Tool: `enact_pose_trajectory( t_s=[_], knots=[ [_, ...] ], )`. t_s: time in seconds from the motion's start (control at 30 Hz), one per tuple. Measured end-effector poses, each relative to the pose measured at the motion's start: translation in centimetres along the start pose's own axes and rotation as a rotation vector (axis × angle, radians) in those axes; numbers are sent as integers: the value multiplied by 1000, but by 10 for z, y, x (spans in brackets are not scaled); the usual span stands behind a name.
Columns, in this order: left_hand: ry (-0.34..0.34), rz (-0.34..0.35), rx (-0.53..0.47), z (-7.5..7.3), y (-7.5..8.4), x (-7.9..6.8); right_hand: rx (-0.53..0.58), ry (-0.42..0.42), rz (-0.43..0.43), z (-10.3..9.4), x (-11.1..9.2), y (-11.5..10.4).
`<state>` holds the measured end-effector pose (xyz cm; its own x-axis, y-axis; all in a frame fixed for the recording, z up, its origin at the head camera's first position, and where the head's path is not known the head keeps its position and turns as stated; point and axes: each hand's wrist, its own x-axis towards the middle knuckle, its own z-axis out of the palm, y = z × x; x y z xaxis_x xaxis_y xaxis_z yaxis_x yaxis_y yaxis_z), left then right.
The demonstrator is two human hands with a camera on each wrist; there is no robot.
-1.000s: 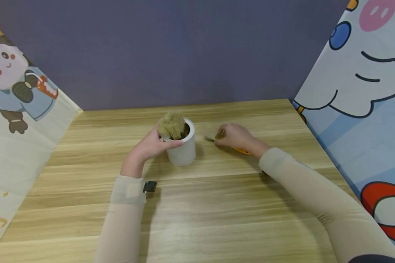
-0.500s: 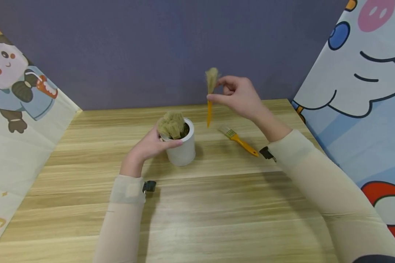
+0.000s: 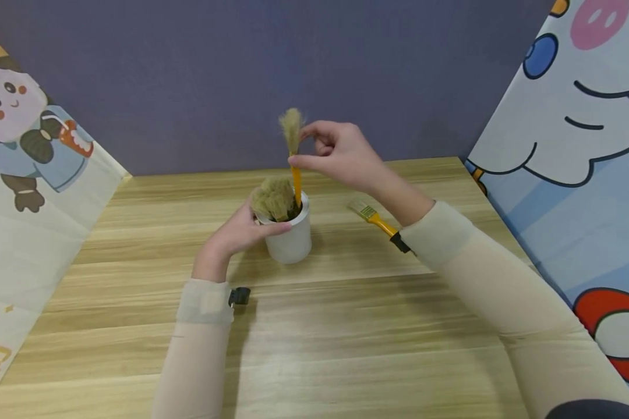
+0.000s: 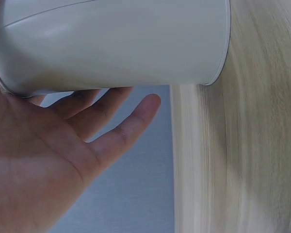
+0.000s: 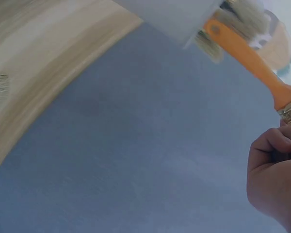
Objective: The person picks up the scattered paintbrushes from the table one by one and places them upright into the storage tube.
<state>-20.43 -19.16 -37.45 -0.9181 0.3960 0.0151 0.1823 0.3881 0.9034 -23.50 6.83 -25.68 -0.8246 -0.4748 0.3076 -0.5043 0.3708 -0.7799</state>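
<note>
A white cylindrical cup [image 3: 289, 247] stands on the table with several bristle-up brushes [image 3: 272, 199] bunched at its left side. My left hand [image 3: 236, 233] grips the cup near its rim, thumb across the front; in the left wrist view the fingers curve behind the cup wall [image 4: 116, 43]. Above the cup, my right hand [image 3: 343, 152] pinches a paintbrush [image 3: 296, 180] near its ferrule, bristles up. Its orange handle [image 5: 247, 56] points down, the tip at the cup's mouth. Another orange-handled paintbrush [image 3: 375, 219] lies on the table under the right forearm.
The wood-grain table [image 3: 314, 349] ends at a dark blue-grey back panel [image 3: 215, 87]. Cartoon-printed side panels stand at the left [image 3: 36, 139] and right [image 3: 582, 145]. A black clip [image 3: 239, 296] hangs from the left cuff.
My right hand lifted a paintbrush off the table, raised it upright, then carried it left until its handle reached the cup's mouth. The left hand and the cup stayed in place.
</note>
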Motion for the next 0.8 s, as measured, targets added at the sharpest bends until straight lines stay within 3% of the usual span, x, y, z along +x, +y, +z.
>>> enact_pose_trajectory(
  t_s=[0.17,0.4,0.8],
  knots=[
    [-11,8,0,-1,-1,1,-57,-100,39,11,1,8],
    [-31,56,-26,0,-3,2,-222,-215,52,28,0,28],
    [-11,-17,8,0,-2,3,-235,-193,28,31,0,42]
  ],
)
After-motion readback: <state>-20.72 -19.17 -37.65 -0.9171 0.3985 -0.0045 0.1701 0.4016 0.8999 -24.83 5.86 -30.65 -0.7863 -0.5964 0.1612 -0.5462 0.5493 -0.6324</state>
